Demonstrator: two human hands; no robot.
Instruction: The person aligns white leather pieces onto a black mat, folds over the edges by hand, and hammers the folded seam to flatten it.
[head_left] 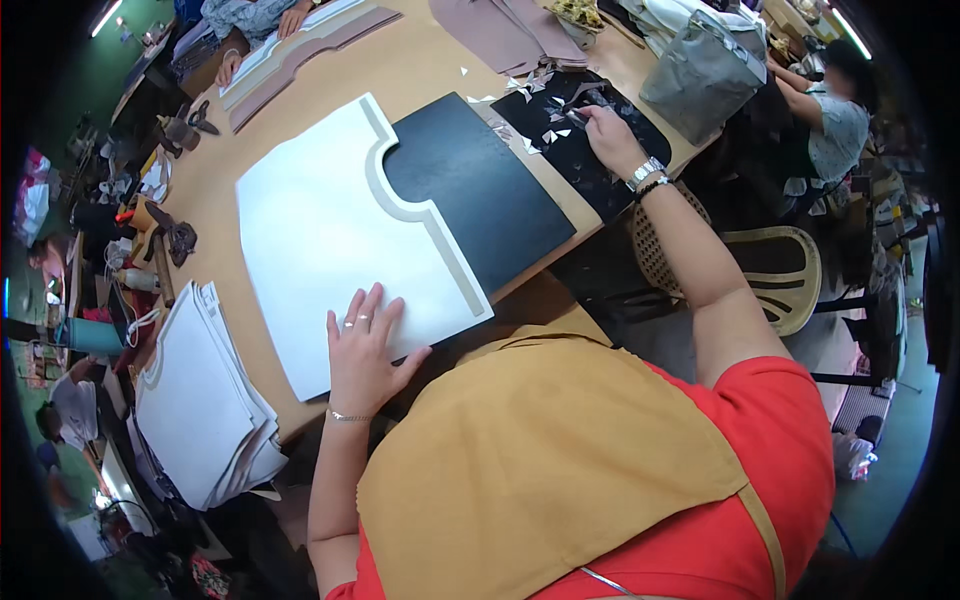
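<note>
A large white panel (pixel 315 225) with a grey band (pixel 425 212) along its notched right edge lies flat on the table. My left hand (pixel 365 345) rests on its near edge, fingers spread and holding nothing. Under the panel's right side a dark flat board (pixel 485 190) shows. To the far right, my right hand (pixel 607 135) reaches over a black mat (pixel 625 180), fingers closed around a scissor-like metal tool (pixel 580 100); its exact kind is partly hidden. Small white triangular scraps (pixel 533 147) lie scattered around the tool.
White panels are stacked (pixel 195 410) at the table's left edge. Mauve sheets (pixel 500 35) and a grey bag (pixel 705 75) lie on the far side. Across the table, another person's hands (pixel 290 20) touch a panel. A chair (pixel 775 270) stands at right; dark tools (pixel 175 235) lie left.
</note>
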